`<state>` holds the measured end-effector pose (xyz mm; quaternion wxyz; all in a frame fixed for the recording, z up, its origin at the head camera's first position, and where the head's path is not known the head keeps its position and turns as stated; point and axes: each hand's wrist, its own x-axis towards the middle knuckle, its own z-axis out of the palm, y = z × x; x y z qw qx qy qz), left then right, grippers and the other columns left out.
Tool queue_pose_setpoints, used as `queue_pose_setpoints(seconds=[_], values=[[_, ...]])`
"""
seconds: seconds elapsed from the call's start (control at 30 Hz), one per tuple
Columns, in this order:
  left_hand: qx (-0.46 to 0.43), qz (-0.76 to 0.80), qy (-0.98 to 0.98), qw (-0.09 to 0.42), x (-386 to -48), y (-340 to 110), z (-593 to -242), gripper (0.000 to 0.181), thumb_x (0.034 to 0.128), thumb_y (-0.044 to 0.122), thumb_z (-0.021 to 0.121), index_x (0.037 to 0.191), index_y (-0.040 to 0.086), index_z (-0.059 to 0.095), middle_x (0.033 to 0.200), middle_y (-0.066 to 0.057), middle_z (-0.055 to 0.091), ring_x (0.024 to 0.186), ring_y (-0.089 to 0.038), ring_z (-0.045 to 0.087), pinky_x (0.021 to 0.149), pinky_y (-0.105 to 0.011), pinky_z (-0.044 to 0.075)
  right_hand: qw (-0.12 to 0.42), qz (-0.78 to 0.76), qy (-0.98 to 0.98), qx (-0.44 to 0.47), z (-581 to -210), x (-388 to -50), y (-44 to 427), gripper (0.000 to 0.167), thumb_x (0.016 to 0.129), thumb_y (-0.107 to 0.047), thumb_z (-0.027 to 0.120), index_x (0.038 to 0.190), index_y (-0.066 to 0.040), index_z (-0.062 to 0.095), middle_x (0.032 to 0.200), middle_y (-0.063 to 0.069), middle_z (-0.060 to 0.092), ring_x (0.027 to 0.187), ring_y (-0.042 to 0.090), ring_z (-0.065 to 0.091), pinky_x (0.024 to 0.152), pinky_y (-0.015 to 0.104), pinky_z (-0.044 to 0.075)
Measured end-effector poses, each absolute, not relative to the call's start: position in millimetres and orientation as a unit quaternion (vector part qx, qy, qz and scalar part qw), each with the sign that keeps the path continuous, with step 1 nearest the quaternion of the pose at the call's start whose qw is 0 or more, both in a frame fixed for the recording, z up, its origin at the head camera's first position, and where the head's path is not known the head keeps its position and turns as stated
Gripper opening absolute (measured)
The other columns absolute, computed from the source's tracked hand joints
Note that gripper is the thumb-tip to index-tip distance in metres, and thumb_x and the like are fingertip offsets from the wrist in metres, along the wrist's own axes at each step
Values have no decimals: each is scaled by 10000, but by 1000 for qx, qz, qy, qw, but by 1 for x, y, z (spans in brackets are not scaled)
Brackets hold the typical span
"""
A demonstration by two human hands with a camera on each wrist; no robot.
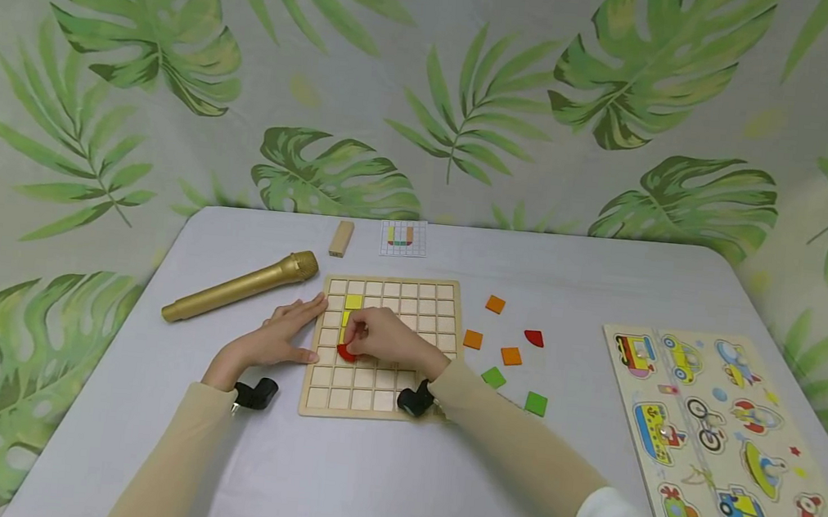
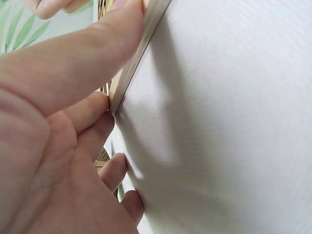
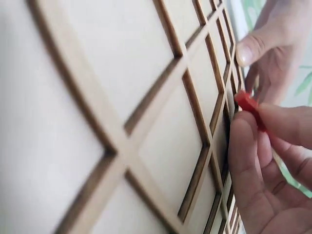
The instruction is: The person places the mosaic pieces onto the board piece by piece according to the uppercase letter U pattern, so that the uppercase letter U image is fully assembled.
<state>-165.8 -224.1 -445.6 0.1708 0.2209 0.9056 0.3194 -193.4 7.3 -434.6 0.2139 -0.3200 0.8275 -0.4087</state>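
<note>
A wooden grid board [image 1: 361, 402] lies in the middle of the table, with yellow square tiles [image 1: 354, 301] in one of its left columns. Just below the yellow tiles, my right hand [image 1: 386, 338] pinches a red quarter-round tile [image 1: 346, 353] between thumb and fingers. The right wrist view shows this red tile [image 3: 249, 104] tilted in the fingertips, close to the grid. My left hand [image 1: 275, 338] rests at the board's left edge with fingers spread. In the left wrist view its thumb and fingertips touch the side of the board [image 2: 139, 58].
Right of the board lie orange tiles [image 1: 495, 304], green tiles [image 1: 494, 377] and another red quarter-round tile [image 1: 534, 338]. A gold microphone [image 1: 241, 286], a wooden block [image 1: 341, 238] and a pattern card [image 1: 404, 239] lie behind. A vehicle puzzle board [image 1: 730, 450] occupies the right side.
</note>
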Motion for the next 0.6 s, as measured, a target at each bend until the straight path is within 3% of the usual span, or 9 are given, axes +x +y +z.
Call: queue_pose_setpoints(seconds=[0.23,0.47,0.6], values=[[222,318,906,171,-165,-224,-444,887,851,279,716,1505,-19,194,1573,-189,102,1386,-489,36,997,-717,73,168,-326,862,-351,-431,-186,-1,34,825,-7,660,807,-25,638,639,-20,555,556,71,467,543,186,381],[225,319,905,167,-166,-225,-445,885,851,276,716,1503,-21,196,1573,-190,103,1388,-485,38,1001,-711,71,154,-294,877,-347,-431,-183,-1,135,838,-21,671,733,-77,607,621,-29,531,555,79,452,537,188,370],[225,318,906,166,-166,-224,-446,884,850,275,717,1504,-19,199,1572,-190,106,1388,-484,42,1005,-708,72,152,-295,878,-346,-431,-183,1,107,833,-15,673,751,-64,625,633,-26,530,562,77,450,548,184,370]])
